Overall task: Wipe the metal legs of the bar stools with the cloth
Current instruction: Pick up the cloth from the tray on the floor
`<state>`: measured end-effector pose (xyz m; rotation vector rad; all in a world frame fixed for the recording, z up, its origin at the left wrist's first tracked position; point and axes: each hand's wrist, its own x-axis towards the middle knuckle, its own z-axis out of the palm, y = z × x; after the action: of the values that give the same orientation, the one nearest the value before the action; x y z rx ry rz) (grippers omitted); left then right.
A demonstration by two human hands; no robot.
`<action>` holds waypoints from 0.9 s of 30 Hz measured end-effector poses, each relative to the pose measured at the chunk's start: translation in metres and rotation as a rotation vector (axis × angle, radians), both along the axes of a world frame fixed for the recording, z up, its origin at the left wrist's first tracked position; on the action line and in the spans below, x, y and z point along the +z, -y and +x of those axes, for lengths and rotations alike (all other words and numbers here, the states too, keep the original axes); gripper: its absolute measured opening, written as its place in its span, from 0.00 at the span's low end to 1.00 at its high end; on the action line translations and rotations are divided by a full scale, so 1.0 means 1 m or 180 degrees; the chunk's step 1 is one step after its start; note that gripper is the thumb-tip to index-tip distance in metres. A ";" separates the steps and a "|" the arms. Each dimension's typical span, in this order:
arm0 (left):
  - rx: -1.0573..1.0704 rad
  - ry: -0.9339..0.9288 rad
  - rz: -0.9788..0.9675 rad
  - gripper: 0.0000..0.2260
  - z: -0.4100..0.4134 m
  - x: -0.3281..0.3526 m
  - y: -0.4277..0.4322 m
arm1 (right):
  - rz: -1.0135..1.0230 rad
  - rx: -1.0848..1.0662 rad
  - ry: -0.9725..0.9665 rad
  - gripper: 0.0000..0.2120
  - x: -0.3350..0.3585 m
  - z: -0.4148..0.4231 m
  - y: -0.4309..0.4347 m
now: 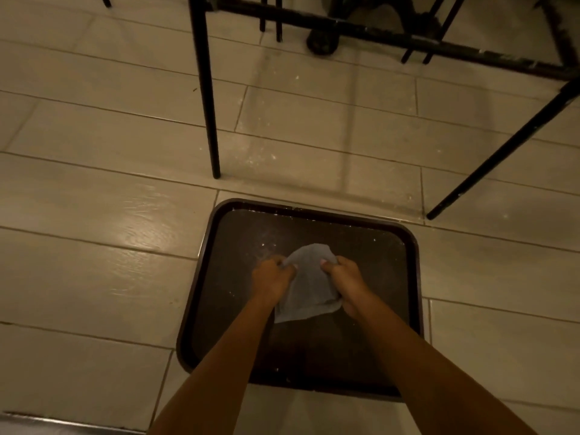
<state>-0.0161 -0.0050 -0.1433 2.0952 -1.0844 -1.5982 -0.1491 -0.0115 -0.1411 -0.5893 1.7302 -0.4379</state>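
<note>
Grey cloth (309, 285) is bunched between my left hand (272, 282) and right hand (345, 284), fingers clenched on it, frame centre; I judge this preparation. Next: reach the leg (207, 98) upper left.

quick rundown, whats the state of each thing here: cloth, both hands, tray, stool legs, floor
cloth: crumpled, held up between both hands above the tray
left hand: closed on the cloth's left edge
right hand: closed on the cloth's right edge
tray: flat on the floor, speckled with white bits
stool legs: standing on the floor, not being wiped
floor: tiled, white specks near the legs
</note>
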 end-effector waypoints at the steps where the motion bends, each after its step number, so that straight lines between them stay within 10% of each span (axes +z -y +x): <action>1: 0.0090 -0.0097 0.0045 0.11 0.003 0.006 0.001 | -0.0023 -0.0014 0.0043 0.13 0.006 0.001 0.000; 15: 0.1173 -0.0839 -0.0103 0.18 0.094 0.168 0.003 | -0.0941 -0.0106 0.0760 0.12 0.163 0.080 0.009; 27: 0.0484 -0.1022 -0.0275 0.35 0.247 0.306 0.050 | -0.1389 -0.0678 0.1055 0.15 0.295 0.217 0.035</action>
<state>0.2306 -0.0549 0.1623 1.7431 -0.8483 -1.7048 0.0681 -0.0465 0.1538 -0.6008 1.3868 -1.0222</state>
